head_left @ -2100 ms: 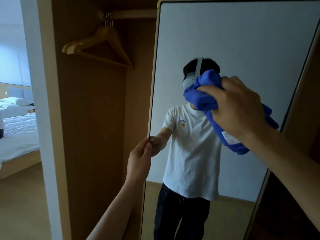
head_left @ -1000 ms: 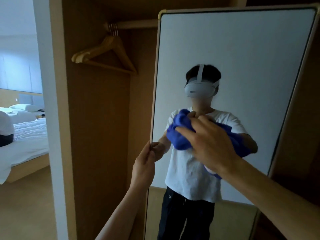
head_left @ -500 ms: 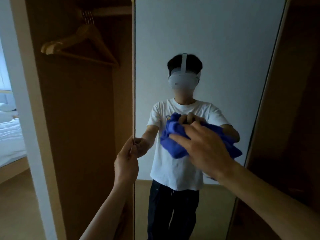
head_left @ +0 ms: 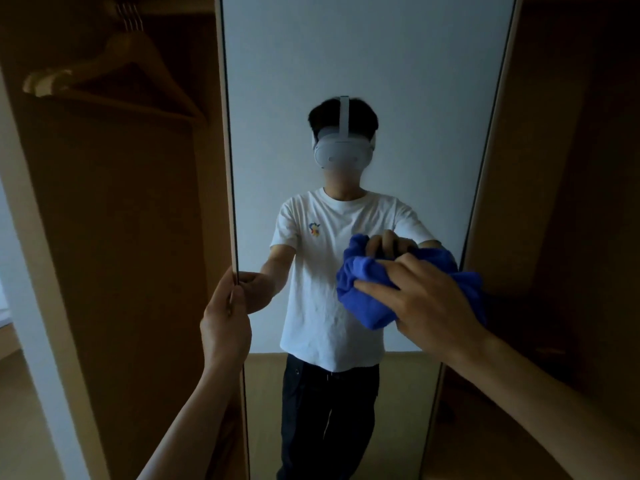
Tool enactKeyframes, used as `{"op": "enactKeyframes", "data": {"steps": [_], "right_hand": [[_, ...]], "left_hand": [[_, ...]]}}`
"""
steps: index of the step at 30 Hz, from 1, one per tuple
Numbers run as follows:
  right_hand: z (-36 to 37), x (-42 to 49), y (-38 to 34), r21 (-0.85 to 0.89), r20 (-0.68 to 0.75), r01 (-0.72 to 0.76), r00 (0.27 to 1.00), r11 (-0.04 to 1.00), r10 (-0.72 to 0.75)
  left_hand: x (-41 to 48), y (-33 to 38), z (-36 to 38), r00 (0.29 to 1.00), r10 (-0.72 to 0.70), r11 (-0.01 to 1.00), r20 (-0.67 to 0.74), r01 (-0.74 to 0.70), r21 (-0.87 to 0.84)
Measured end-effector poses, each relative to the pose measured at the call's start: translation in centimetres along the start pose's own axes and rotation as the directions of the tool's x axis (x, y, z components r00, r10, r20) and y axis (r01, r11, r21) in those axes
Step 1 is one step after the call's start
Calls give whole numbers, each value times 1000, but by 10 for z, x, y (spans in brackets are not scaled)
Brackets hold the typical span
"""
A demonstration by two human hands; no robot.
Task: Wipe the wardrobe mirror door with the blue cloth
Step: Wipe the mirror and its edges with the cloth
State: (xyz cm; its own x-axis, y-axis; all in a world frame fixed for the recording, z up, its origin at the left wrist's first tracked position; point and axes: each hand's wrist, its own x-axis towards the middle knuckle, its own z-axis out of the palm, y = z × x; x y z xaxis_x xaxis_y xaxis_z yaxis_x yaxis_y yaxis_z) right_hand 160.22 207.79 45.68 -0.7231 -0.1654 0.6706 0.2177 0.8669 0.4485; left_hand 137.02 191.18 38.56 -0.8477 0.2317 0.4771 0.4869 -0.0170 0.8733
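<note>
Right hand (head_left: pixel 433 306) with blue cloth (head_left: pixel 363 292) lowered, mirror door (head_left: pixel 363 64) upright

Dim room: wooden hangers (head_left: pixel 52 81) hang inside a brown wardrobe (head_left: pixel 121 237).

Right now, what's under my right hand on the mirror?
The bunched blue cloth is under your right hand, held against the mirror door. The glass beneath the cloth is covered, so its state cannot be seen.

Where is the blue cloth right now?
Head view: the blue cloth is bunched under the right hand against the mirror door, right of centre near its right edge; the left hand pinches the door's left edge.
</note>
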Motion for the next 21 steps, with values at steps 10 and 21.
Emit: {"op": "enactKeyframes", "data": {"steps": [10, 21], "right_hand": [[-9, 8, 23, -74, -145, -111, 984, 991, 99], [-37, 1, 45, -68, -112, -267, 960, 961, 258]], "left_hand": [[-2, -7, 2, 1000, 8, 1000, -16, -8, -1], [2, -5, 0, 1000, -14, 998, -27, 13, -54]]}}
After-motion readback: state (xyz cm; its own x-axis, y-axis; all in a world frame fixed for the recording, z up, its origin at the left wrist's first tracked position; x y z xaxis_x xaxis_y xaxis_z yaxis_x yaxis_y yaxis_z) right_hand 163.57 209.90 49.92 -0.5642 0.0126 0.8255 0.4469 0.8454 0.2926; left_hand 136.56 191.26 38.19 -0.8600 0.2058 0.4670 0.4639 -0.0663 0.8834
